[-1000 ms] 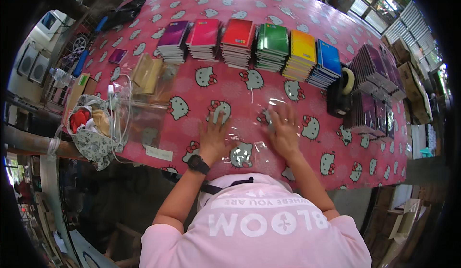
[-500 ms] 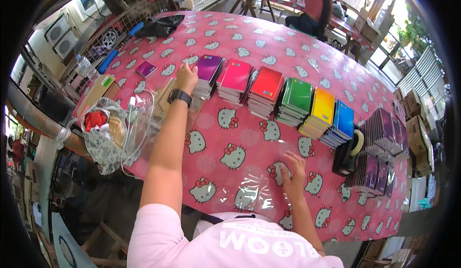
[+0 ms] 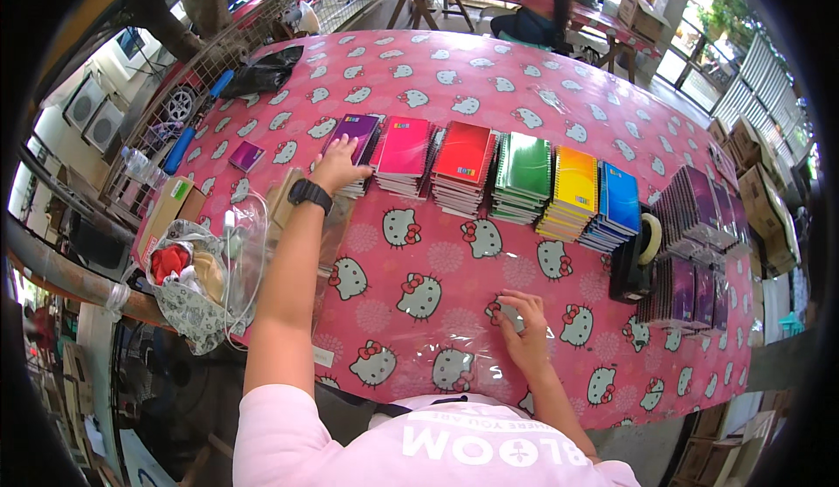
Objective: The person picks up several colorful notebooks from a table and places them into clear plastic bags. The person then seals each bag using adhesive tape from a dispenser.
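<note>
My left hand [image 3: 339, 169], with a dark watch on its wrist, rests on the near left part of the purple notebook stack [image 3: 358, 129]. Its fingers are spread over the top cover and the thumb points right. My right hand [image 3: 526, 337] is low over the near middle of the table, open, fingers bent and thumb apart, beside a clear plastic sheet or bag [image 3: 468, 334]. Rightward from the purple stack run spiral notebooks in pink [image 3: 404, 146], red [image 3: 464, 153], green [image 3: 523, 162], yellow [image 3: 574, 179] and blue [image 3: 619, 199] stacks.
A black tape dispenser [image 3: 631, 273] stands right of the blue stack, before plastic-wrapped purple notebooks [image 3: 690, 212]. One small purple notebook [image 3: 246, 156] lies far left. A cloth pouch [image 3: 194, 312], white cable and carton [image 3: 164, 212] crowd the left edge. Another person [image 3: 537, 2] sits beyond.
My left hand has gone from beside the purple stack onto its top cover. The right hand's fingers have drawn in somewhat and it has shifted slightly left in view. The whole view has also shifted.
</note>
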Motion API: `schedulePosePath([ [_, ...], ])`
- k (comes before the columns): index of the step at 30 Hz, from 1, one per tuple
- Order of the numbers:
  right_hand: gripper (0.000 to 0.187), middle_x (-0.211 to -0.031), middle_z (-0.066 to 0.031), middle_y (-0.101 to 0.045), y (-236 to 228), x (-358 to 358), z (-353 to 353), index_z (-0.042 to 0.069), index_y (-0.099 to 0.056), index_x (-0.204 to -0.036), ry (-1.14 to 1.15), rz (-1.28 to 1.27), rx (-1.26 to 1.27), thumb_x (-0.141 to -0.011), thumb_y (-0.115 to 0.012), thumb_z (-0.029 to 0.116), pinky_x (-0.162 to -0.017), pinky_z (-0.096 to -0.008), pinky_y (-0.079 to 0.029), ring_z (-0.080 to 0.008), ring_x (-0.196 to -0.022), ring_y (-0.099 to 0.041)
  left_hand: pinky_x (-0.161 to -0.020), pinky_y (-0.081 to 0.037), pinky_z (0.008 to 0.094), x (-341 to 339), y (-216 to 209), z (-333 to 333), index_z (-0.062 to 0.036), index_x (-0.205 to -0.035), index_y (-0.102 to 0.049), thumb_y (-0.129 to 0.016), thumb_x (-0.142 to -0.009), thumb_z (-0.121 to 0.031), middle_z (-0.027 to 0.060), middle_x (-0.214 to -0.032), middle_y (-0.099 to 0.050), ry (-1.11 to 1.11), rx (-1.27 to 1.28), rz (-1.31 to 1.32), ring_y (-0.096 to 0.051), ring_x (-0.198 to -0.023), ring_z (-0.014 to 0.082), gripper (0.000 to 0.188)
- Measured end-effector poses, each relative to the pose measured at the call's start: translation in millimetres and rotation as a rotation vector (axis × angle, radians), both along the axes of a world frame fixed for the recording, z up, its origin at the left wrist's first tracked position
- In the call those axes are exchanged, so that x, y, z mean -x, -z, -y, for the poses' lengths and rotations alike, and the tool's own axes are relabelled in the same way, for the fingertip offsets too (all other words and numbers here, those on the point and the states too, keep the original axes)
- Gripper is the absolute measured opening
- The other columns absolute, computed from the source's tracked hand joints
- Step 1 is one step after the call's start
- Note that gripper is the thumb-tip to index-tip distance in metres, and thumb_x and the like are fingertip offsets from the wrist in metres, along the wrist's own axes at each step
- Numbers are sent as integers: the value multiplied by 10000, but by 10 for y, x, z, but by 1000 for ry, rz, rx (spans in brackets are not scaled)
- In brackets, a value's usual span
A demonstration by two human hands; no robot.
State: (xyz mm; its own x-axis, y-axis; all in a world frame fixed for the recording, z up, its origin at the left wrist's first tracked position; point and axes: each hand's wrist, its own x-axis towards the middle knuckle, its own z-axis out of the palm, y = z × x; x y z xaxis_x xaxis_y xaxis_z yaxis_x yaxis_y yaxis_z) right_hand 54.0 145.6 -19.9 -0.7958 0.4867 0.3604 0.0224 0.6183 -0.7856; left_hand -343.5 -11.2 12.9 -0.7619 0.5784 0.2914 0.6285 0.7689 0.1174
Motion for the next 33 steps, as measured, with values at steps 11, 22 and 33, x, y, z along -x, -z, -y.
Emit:
schedulePosePath([
  [11, 264, -999, -87, -614, -586, 2082, -26, 66, -581, -1018, -172, -296, -636, -755, -583, 98, -938, -456, -325, -264, -998, -528, -620, -513, 337, -1013, -35, 883, -21, -1111, -508, -500, -822, 3, 108, -942, -615, -223, -1420, 484, -635, -783, 197, 290],
  [22, 134, -828, -93, -622, -955, 2142, 141, 48, -594, -939, -246, -310, -431, -813, -552, 64, -873, -393, -393, -232, -892, -577, -807, -553, 368, -2427, 711, 1265, -74, -1250, -417, -519, -723, 133, 83, -1106, -578, -93, -1877, 1419, -608, -981, 224, 575],
  [33, 153, -920, -115, -599, 13, 924, -217, 63, -638, -881, -171, 316, -314, -762, -661, 156, -803, -402, -466, -306, -928, -568, -841, -478, 319, -2837, 703, 177, -2, -1168, -491, -599, -833, -82, 84, -1029, -606, 172, -1409, 1858, -582, -951, 166, 361],
])
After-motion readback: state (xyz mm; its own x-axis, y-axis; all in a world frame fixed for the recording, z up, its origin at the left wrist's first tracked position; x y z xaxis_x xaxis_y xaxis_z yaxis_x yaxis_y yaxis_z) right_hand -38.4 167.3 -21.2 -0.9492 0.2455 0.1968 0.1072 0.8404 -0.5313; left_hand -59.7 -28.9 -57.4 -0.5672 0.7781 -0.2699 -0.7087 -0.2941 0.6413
